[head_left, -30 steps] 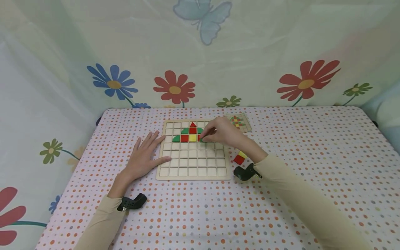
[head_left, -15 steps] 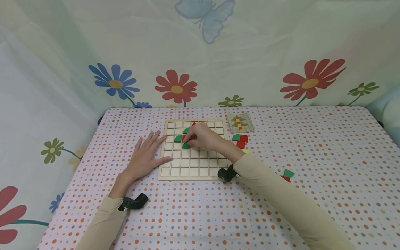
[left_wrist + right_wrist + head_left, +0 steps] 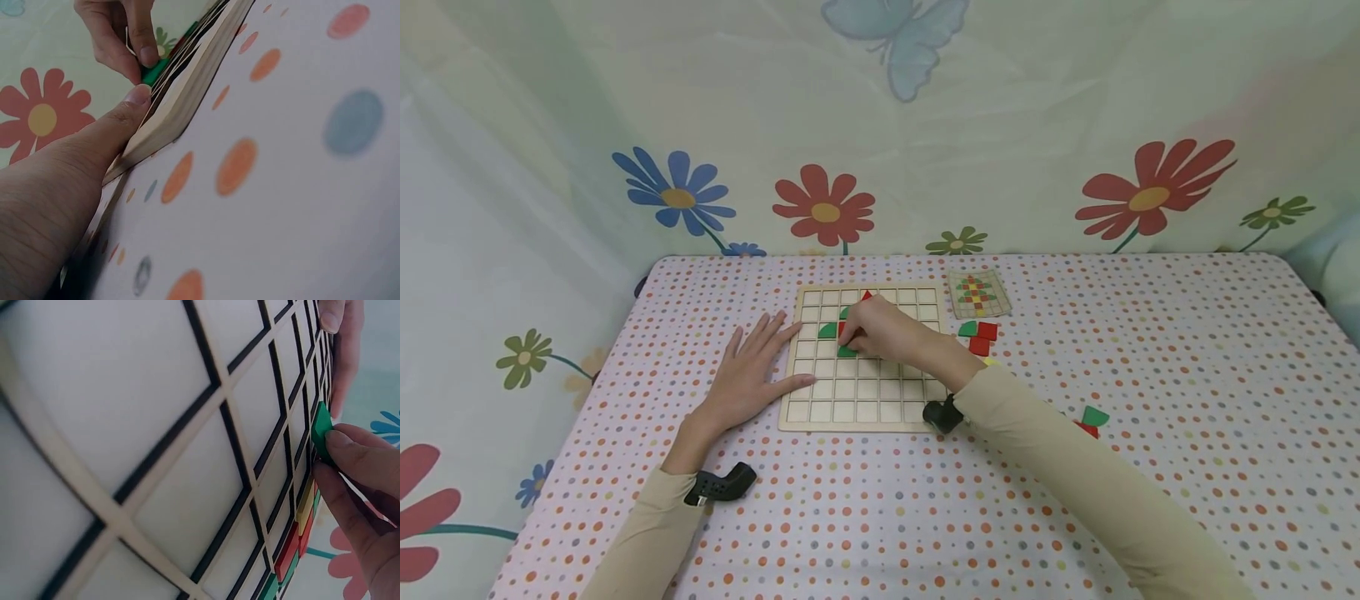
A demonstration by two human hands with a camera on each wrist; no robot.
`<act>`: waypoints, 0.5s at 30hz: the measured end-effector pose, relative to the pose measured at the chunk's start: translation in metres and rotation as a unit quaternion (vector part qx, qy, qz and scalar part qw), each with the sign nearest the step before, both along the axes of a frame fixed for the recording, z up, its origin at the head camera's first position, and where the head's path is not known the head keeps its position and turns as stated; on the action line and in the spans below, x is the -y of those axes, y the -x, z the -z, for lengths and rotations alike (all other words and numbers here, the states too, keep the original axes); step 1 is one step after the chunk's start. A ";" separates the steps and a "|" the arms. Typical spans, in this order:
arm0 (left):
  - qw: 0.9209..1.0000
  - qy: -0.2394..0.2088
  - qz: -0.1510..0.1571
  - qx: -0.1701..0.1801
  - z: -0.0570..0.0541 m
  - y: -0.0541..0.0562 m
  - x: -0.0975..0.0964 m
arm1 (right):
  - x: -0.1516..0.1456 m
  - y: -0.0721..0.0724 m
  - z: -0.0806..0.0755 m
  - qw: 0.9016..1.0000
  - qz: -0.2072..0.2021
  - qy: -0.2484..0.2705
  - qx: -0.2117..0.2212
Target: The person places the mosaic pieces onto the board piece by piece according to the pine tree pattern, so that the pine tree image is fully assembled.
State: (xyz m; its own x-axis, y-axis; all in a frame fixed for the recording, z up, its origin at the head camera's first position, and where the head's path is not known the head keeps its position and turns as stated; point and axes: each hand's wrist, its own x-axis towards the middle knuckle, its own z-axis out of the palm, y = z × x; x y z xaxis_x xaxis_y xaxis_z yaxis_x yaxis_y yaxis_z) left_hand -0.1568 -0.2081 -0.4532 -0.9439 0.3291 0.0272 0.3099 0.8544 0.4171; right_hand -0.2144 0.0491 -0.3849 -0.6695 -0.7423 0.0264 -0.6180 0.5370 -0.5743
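Note:
A wooden grid board [image 3: 865, 412] lies on the dotted table. My right hand [image 3: 891, 333] is over it, pinching a green quarter-round tile [image 3: 322, 431] between thumb and fingertips, right at the grid cells. In the head view only part of that tile shows below the fingers. Flat with spread fingers, my left hand [image 3: 741, 375] rests along the board's left edge, its thumb [image 3: 134, 100] reaching over the rim. Beside my right hand, a green tile [image 3: 827, 331] sits in the grid. A red triangle's tip [image 3: 867, 295] shows above; other set tiles are hidden by the hand.
A pattern card [image 3: 977, 293] lies right of the board at the back. Below it are a loose green tile [image 3: 967, 328], red tiles [image 3: 987, 332] and a partly covered yellow one [image 3: 991, 362]. Farther right, another green tile [image 3: 1095, 416] lies beside a red tile [image 3: 1087, 430].
My right hand has moved left across the board with the green tile, from the pattern's right side to below its left part. It barely moves in the last half second. My left hand stays put.

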 end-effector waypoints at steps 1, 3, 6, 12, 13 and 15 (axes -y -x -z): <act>1.000 -0.001 0.000 -0.001 0.000 0.000 0.000 | 0.000 0.000 0.000 1.000 -0.002 -0.004 -0.004; 1.000 -0.002 -0.001 -0.001 -0.001 0.000 0.000 | 0.002 0.000 0.000 1.000 -0.005 -0.013 -0.013; 1.000 -0.004 -0.002 -0.001 0.000 0.000 0.000 | 0.003 -0.001 -0.001 1.000 -0.004 -0.021 -0.018; 1.000 -0.004 -0.001 0.000 -0.001 0.000 -0.001 | 0.005 -0.004 -0.003 0.999 0.003 -0.031 -0.027; 1.000 -0.004 -0.001 0.002 -0.002 -0.001 -0.001 | 0.006 -0.005 -0.003 0.999 0.003 -0.031 -0.032; 1.000 -0.004 0.000 0.004 -0.002 0.000 -0.001 | 0.006 -0.005 -0.002 0.999 0.004 -0.031 -0.039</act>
State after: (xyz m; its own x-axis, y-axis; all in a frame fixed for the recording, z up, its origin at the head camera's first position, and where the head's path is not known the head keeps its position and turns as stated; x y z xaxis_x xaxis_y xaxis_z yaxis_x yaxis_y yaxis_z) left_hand -0.1565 -0.2075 -0.4516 -0.9443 0.3283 0.0229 0.3063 0.8513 0.4259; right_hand -0.2089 0.0429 -0.3828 -0.6733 -0.7387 0.0323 -0.6547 0.5753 -0.4902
